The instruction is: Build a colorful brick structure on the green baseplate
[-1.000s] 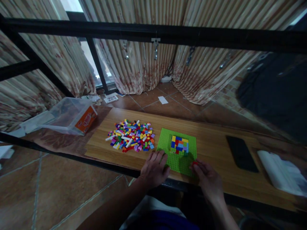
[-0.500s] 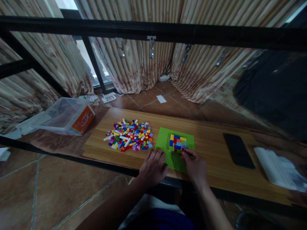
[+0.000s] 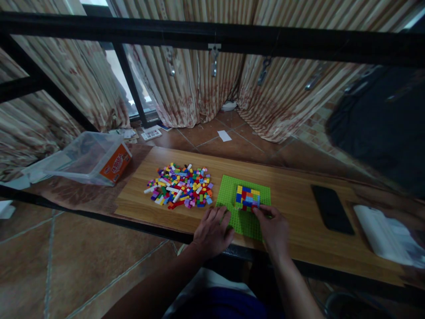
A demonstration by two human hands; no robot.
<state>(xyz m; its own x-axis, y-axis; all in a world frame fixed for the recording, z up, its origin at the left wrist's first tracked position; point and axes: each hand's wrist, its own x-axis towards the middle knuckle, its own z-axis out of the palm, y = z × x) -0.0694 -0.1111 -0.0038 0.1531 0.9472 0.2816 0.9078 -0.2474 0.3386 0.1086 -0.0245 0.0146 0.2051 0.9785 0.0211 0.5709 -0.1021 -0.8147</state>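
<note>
A green baseplate [image 3: 245, 227] lies on the wooden board, carrying a small build of coloured toy bricks [image 3: 248, 197] in yellow, blue, red and orange. My right hand [image 3: 274, 225] is at the build's near right corner, thumb and forefinger closed together on a small toy brick that they mostly cover. My left hand [image 3: 214, 228] rests at the baseplate's near left edge, fingers loosely bent and holding nothing. Left of the plate spreads a pile of loose toy bricks [image 3: 182, 186] in many colours.
A clear plastic tub [image 3: 89, 159] with an orange label stands at the left. To the right lie a black phone [image 3: 332, 209] and a white packet [image 3: 381, 232]. A dark metal rail [image 3: 212, 37] with hanging clips crosses above, before striped curtains [image 3: 199, 93].
The view has shifted slightly. My right hand stays at the build's near right corner, its fingertips moved a little; a red brick now shows beside them. My left hand keeps its place.
</note>
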